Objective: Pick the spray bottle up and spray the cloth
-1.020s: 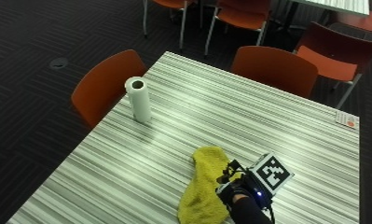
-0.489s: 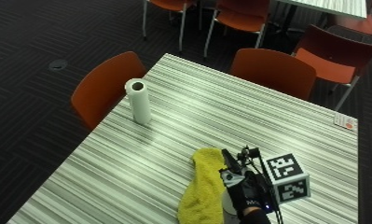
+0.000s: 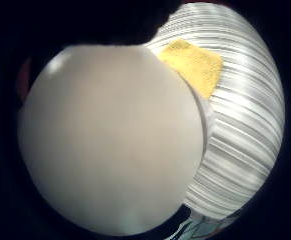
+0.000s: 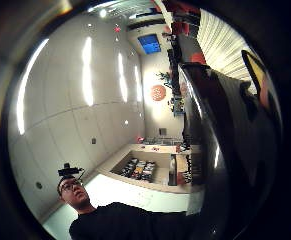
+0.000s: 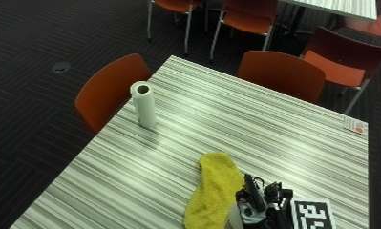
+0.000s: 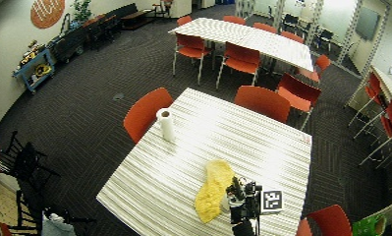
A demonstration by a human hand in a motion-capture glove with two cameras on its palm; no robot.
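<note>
Outside view: your hand (image 5: 266, 210) curls round the spray bottle (image 5: 246, 213), upright just beside the yellow cloth (image 5: 209, 193) on the bench (image 5: 241, 124). Little-finger palm view: the bottle fills the palm; the cloth (image 3: 195, 65) lies beyond it.

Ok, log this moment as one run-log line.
right hand: at spray bottle, grip not visible | yellow cloth: flat on striped table, beside hand | paper towel roll: upright, far edge | spray: not seen

Cloth (image 5: 210, 191): yellow terry, rough nap. Table (image 5: 241, 124): striped laminate, smooth, slight sheen. Paper towel roll (image 5: 143, 104): white, matt. Spray bottle (image 3: 110, 140): pale smooth plastic.
</note>
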